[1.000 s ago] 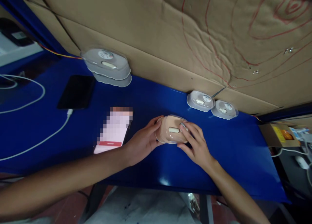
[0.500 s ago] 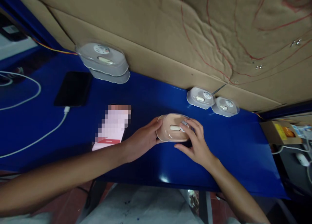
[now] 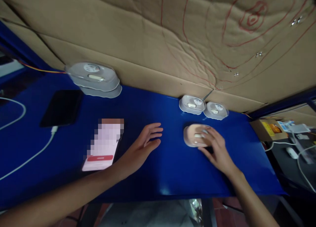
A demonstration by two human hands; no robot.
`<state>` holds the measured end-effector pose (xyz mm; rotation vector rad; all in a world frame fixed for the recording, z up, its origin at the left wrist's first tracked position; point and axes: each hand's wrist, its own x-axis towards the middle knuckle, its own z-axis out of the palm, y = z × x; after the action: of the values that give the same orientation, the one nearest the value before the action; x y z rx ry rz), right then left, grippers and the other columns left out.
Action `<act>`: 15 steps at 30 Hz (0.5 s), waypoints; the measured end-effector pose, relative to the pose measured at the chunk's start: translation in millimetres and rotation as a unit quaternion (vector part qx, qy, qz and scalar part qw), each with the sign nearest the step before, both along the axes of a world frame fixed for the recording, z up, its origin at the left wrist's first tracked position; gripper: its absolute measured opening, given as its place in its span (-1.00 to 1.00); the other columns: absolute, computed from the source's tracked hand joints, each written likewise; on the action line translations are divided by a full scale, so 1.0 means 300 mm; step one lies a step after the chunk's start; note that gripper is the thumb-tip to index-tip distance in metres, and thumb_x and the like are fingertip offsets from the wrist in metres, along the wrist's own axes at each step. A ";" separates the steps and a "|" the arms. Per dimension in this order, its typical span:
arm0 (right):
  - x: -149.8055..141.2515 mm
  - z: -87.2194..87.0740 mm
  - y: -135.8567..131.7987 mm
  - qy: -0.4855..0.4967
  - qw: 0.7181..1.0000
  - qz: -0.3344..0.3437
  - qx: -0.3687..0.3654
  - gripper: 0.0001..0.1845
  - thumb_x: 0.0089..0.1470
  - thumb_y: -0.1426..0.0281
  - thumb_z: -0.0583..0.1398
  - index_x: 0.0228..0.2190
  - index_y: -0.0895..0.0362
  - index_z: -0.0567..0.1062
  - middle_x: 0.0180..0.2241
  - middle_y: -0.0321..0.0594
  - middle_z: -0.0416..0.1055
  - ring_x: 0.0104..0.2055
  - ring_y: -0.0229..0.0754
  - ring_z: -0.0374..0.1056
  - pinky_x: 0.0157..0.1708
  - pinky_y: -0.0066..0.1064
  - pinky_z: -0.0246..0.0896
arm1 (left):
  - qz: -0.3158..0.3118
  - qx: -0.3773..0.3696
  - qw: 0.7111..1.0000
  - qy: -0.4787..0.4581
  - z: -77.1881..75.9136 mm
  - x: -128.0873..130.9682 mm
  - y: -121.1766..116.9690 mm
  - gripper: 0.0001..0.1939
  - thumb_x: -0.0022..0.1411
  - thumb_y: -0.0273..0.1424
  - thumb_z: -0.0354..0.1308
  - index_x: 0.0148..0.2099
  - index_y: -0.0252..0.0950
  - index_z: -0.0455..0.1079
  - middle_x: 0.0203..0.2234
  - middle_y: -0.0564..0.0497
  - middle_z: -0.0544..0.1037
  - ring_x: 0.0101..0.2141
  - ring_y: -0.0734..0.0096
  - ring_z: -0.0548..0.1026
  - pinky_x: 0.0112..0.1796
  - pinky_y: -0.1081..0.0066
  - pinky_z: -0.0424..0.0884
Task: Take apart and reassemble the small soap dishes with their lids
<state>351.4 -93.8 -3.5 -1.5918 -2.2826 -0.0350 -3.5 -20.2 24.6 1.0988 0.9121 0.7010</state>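
Observation:
A peach-coloured oval container (image 3: 191, 134) with a clear lid and a pale oblong tab on top is at the right of the blue table (image 3: 158, 164). My right hand (image 3: 214, 148) grips it from the right, thumb on the near side and fingers over the lid; the fingers cover its right end. My left hand (image 3: 145, 143) is open, fingers stretched out and holding nothing, apart from the container. To the left of that hand lies a phone (image 3: 100, 164) with a lit, partly blurred screen and a red button.
Stacked grey lidded containers (image 3: 98, 77) stand at the back left. Two smaller ones (image 3: 192, 105) sit by the cardboard wall (image 3: 138, 39). A black tablet (image 3: 61, 108) with a white cable (image 3: 32, 161) lies left. At right are a cardboard box (image 3: 261, 126) and a mouse (image 3: 292, 153).
My left hand has let go of the peach container and opened. My right hand has carried the container to the right, away from it. The camera view has shifted.

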 end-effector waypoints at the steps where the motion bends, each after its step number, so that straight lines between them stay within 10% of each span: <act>1: 0.068 -0.011 -0.020 -0.019 0.998 -0.049 0.025 -0.32 0.30 0.14 0.26 0.35 -0.05 0.23 0.35 0.04 0.24 0.43 0.29 0.11 0.30 0.30 0.11 | 0.003 -0.008 1.000 0.003 0.001 0.003 0.000 -0.50 0.40 -0.19 0.18 0.31 -0.08 0.23 0.27 -0.12 0.42 0.27 0.07 0.38 0.22 0.06 0.34; 7: 0.501 -0.062 -0.038 -0.103 0.943 -0.298 0.104 -0.35 0.31 0.04 0.14 0.31 0.05 0.36 0.38 0.20 0.16 0.33 0.46 0.18 0.18 0.30 0.14 | -0.022 -0.063 0.997 0.032 -0.003 0.015 0.008 -0.60 0.39 -0.16 0.17 0.21 -0.12 0.37 0.18 -0.12 0.49 0.16 0.04 0.46 0.11 0.09 0.37; 15: 0.689 -0.080 0.187 -0.071 0.950 -0.294 0.080 -0.35 0.24 0.24 0.09 0.28 0.23 0.35 0.25 0.30 0.33 0.29 0.34 0.26 0.21 0.21 0.17 | 0.004 -0.064 0.998 0.016 0.004 0.017 0.020 -0.54 0.36 -0.18 0.19 0.23 -0.20 0.33 0.08 -0.14 0.54 0.03 0.12 0.51 0.02 0.15 0.40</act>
<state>558.2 -37.8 -27.5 -2.1701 -1.7575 -0.4840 1.5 -14.2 25.9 0.9956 0.9764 0.6236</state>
